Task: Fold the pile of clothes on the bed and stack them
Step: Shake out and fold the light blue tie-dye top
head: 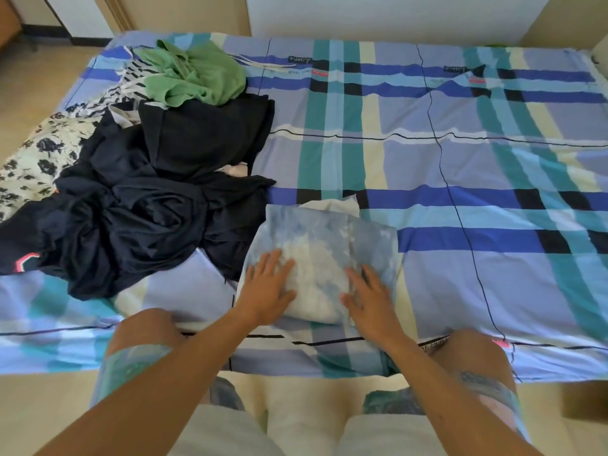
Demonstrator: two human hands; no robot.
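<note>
A folded, pale blue-and-white tie-dye cotton garment (324,255) lies near the front edge of the bed, on a plaid bedsheet of blue, teal, cream and black bands (460,166). Both palms lie flat on it, fingers straight and spread: the left hand (268,287) presses its near left part, the right hand (370,296) its near right part, neither grasping the cloth. A white layer peeks from under the garment's far edge. Just to the left, touching the garment's side, sprawls a heap of crumpled dark navy and black clothes (154,199) (one piece shows a pink-and-white mark). Farther back sits a rumpled green knit top (194,74), over a black-and-white striped piece (131,77). A cream cloth with dark floral print (39,156) lies at the bed's left edge.
</note>
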